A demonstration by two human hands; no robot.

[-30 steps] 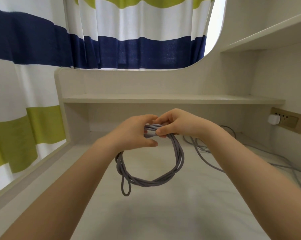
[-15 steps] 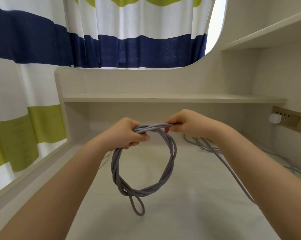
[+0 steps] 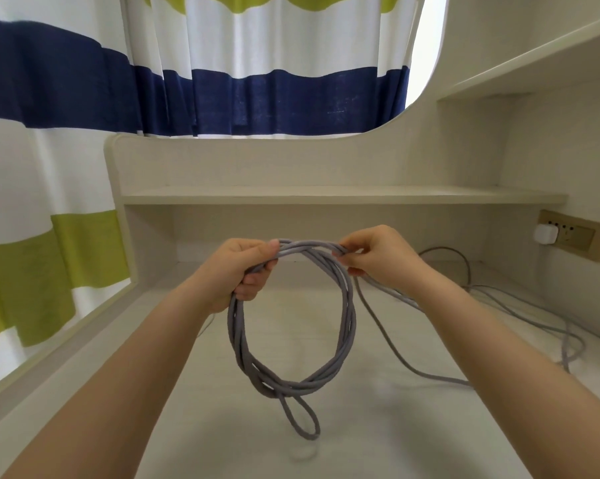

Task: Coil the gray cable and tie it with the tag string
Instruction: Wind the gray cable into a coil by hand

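A gray cable [image 3: 346, 326] hangs in a coil of several loops above the white desk [image 3: 378, 426]. My left hand [image 3: 238, 271] grips the coil at its upper left, fingers curled round the strands. My right hand [image 3: 374, 254] pinches the strands at the coil's upper right. One small loop dangles below the coil's bottom. From under my right hand the loose part of the gray cable [image 3: 405, 361] runs down and trails right across the desk. I see no tag string.
More slack cable lies in curves at the desk's right back [image 3: 519, 305], near a wall socket with a white plug [image 3: 547, 233]. A low shelf [image 3: 326, 195] spans the back. A striped curtain [image 3: 222, 81] hangs behind and on the left.
My hands have moved apart along the top of the coil. The coil hangs more open and lower, and a length of loose cable has been drawn in from the right.
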